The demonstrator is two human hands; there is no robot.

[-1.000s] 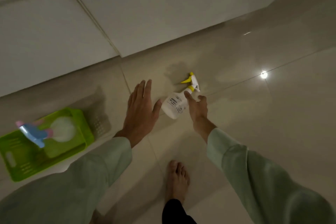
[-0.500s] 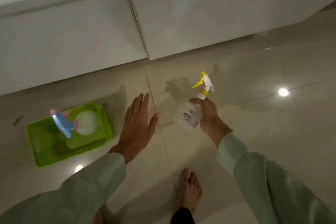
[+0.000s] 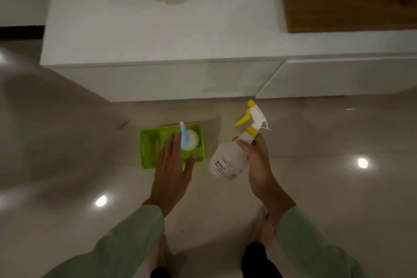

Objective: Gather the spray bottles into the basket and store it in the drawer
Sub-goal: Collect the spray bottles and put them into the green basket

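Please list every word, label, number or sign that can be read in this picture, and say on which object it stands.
"BANGA": partly read, on the label of the white spray bottle with the yellow trigger, held in the right hand; the word is cut off by the bottle's curve.
Smaller lines above and below it: too blurred to read.
Bottle with the blue trigger in the green basket: no text visible.

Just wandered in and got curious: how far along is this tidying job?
One spray bottle with a blue trigger already sits in the green basket on the floor. The right hand holds the yellow-trigger bottle beside it; the left hand hovers open. Left: drop it in, then put the basket into a drawer, both shut.
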